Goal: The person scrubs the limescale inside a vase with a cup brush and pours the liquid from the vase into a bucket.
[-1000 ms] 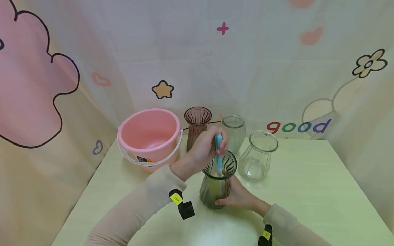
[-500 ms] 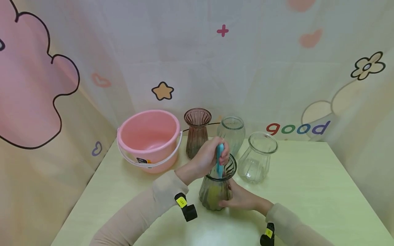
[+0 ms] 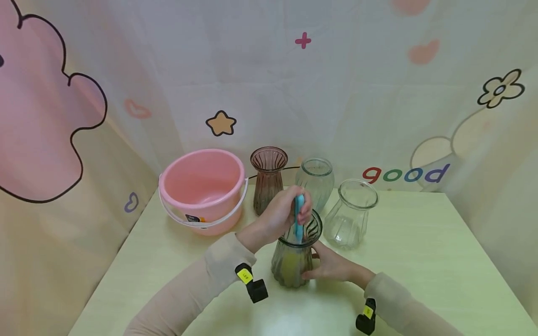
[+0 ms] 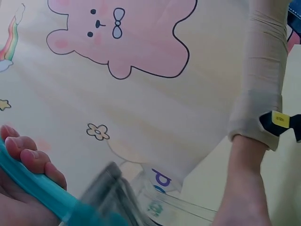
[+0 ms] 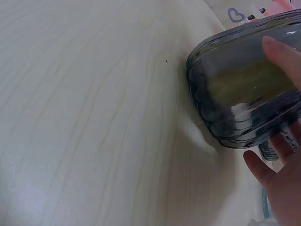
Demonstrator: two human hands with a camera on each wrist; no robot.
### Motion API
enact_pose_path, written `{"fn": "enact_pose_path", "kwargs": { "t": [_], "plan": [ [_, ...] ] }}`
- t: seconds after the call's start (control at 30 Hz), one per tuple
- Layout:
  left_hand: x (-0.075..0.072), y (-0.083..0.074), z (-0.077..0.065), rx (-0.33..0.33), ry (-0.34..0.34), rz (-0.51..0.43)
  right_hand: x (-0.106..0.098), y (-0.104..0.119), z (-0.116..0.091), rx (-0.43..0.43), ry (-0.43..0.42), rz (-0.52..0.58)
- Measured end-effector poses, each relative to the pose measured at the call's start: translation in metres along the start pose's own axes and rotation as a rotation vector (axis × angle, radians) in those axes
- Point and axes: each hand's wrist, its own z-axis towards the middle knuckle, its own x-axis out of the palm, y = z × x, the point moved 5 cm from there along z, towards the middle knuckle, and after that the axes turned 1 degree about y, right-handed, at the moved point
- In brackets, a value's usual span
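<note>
My left hand (image 3: 282, 210) grips the light-blue handle of a cleaning brush (image 3: 299, 229), which points down into the mouth of a dark grey-green glass vase (image 3: 282, 268). Through the glass shows a blurred yellow mass, seemingly the brush's head. In the left wrist view, curled fingers (image 4: 32, 157) wrap the blue handle. My right hand (image 3: 336, 267) holds the lower right side of the vase. The right wrist view shows the thumb (image 5: 282, 54) on one side of the vase (image 5: 225, 94) and the other fingers along the opposite side.
Left of the hands stands a pink bucket (image 3: 220, 227) with a white handle. Behind the dark vase are a reddish-brown glass vase (image 3: 265, 189) and a pale clear one (image 3: 321, 186). To the right is another clear vase (image 3: 346, 228). A printed curtain (image 3: 252, 70) hangs behind the table (image 3: 428, 252).
My left hand has moved down with the brush, so the yellow part shows lower in the vase. My right hand still holds the vase, with its thumb shifted slightly right.
</note>
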Motion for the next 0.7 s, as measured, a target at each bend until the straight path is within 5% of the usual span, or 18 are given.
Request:
{"fn": "enact_pose_path", "kwargs": {
  "t": [0.27,0.43,0.7],
  "plan": [
    [0.010,-0.046,0.001,0.079,0.035,0.003,0.004,0.000,0.001,-0.077,-0.073,0.029],
    [0.016,-0.079,0.004,0.145,0.025,-0.006,0.007,-0.002,0.002,-0.035,-0.081,0.040],
    [0.015,-0.082,0.004,0.167,0.018,-0.043,0.009,-0.006,-0.001,0.103,-0.067,0.039]
  ]
}}
